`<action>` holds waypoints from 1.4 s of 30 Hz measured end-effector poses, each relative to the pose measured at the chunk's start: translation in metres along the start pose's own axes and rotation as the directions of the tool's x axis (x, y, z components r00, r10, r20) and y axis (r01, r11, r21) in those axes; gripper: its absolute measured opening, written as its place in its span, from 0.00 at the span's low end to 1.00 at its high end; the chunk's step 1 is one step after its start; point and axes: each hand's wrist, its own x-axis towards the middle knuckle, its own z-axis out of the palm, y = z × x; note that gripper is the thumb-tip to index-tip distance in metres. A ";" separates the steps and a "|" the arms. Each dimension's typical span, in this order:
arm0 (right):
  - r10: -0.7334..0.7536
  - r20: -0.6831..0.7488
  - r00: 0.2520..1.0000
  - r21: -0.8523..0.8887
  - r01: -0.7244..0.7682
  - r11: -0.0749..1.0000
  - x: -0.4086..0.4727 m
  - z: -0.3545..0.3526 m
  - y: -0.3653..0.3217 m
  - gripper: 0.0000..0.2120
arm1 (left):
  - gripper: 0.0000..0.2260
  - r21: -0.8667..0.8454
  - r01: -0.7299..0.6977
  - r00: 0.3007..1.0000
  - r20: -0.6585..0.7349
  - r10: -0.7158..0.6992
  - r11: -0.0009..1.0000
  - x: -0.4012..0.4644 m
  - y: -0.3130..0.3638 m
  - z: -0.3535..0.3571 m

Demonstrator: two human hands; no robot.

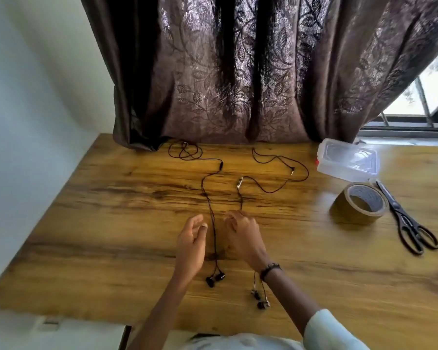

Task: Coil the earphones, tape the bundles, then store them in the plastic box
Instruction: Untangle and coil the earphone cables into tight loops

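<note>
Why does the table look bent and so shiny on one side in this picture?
Head view: the wide-angle lens bows the table edges and curtain; daylight from the window at upper right puts glare on the wood near the plastic box and tape roll; the hands look slightly soft.

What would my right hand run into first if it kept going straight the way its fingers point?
Probably the thin black earphone cable with the silver inline remote, running away from the right hand across the wooden table; height above it is unclear.

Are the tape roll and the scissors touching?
Apart. The head view shows a strip of bare table between the tape roll and the scissors.
</note>
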 end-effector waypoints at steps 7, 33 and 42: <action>0.117 0.086 0.989 -0.033 -0.114 0.993 0.060 0.023 -0.031 0.15 | 0.14 -0.033 0.070 0.997 -0.022 -0.071 0.997 0.017 0.001 -0.002; 0.139 -0.068 0.988 0.206 -0.123 0.971 0.001 -0.096 0.067 0.13 | 0.11 0.302 -0.549 0.819 0.381 0.429 0.779 0.057 0.009 -0.012; 0.012 0.101 0.995 -0.040 -0.008 0.999 0.004 -0.102 0.019 0.27 | 0.10 0.172 -0.555 0.789 0.418 0.449 0.814 0.051 0.047 -0.011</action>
